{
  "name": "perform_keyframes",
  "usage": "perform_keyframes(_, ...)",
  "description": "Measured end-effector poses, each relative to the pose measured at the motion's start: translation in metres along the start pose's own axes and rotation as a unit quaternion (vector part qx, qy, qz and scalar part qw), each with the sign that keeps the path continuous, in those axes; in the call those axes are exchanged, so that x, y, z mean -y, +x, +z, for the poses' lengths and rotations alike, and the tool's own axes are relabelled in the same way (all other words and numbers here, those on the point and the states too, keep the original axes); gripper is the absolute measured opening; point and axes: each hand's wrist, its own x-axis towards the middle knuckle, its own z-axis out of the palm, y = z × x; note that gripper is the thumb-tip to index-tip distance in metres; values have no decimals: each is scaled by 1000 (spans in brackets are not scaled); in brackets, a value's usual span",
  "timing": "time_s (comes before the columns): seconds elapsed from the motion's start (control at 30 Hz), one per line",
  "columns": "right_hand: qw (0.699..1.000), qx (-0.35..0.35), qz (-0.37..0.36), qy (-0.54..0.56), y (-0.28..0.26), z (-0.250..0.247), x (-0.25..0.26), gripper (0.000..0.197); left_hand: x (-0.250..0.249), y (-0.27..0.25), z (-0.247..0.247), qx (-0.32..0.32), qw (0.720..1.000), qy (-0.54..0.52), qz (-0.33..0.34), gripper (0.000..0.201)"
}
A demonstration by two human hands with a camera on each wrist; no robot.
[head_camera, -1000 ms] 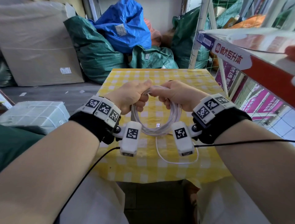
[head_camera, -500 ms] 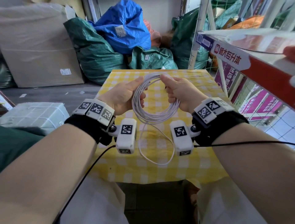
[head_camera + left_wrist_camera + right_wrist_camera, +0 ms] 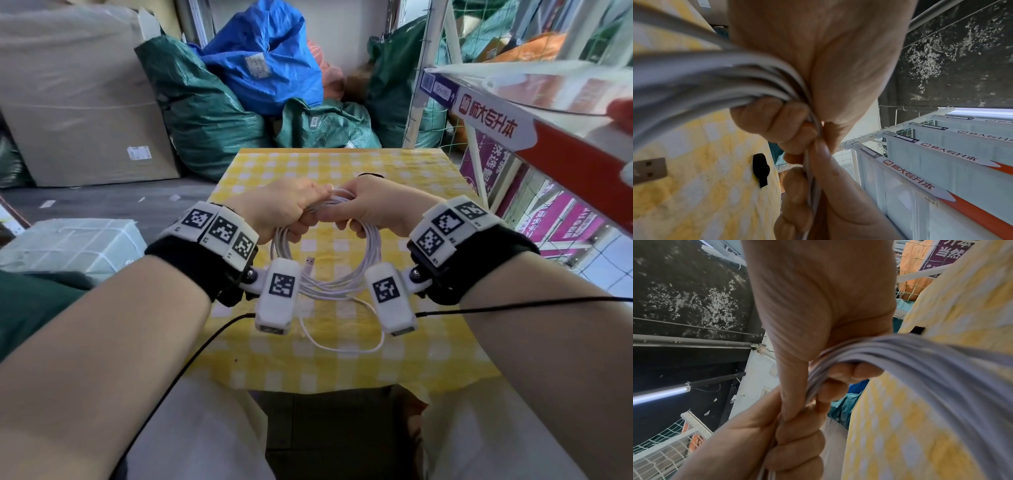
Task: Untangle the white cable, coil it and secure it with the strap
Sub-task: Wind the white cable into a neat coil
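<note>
The white cable (image 3: 371,260) is wound into a coil of several loops that hangs above the yellow checked table (image 3: 308,164). My left hand (image 3: 301,219) and right hand (image 3: 346,222) grip the coil's top side by side, fingers curled round the bundle (image 3: 748,81) (image 3: 900,350). A USB plug (image 3: 310,264) (image 3: 648,170) dangles inside the coil. One loose loop of cable (image 3: 342,347) droops onto the cloth near the front edge. The black strap (image 3: 371,175) (image 3: 760,168) (image 3: 917,330) lies on the table just beyond my right hand, mostly hidden in the head view.
Green sacks (image 3: 212,116) and a blue sack (image 3: 267,58) pile up behind the table, with a large cardboard box (image 3: 78,102) at the left. A white metal shelf rack (image 3: 534,113) stands close on the right. A wrapped white parcel (image 3: 68,246) sits at the lower left.
My hands were apart, holding the coil raised and spread; they have come together at its top and dropped lower. The USB plug now hangs inside the coil.
</note>
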Motion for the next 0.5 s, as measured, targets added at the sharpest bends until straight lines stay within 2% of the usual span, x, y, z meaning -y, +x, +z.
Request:
perform_keyframes(0.07, 1000, -3, -14, -20, 0, 3, 2, 22, 0, 0, 2, -5, 1000, 8, 4, 33)
perform_keyframes(0.17, 999, -50, -19, 0, 2, 7, 0, 28, 2, 2, -2, -26, 999, -32, 25, 28)
perform_keyframes(0.27, 988, -117, -15, 99, 6, 8, -6, 36, 7, 2, -10, -40, 992, -110, 45, 24)
perform_keyframes(0.37, 951, -184, -5, 247, 7, 2, -9, 33, 13, 2, -13, -77, 976, -201, 42, 26)
perform_keyframes(0.43, 930, -195, -4, 311, 6, -1, -9, 32, 16, 3, -12, -85, 964, -248, 42, 38)
perform_keyframes(0.5, 929, -185, -1, 320, 5, -2, -9, 32, 16, 5, -10, -95, 956, -272, 47, 44)
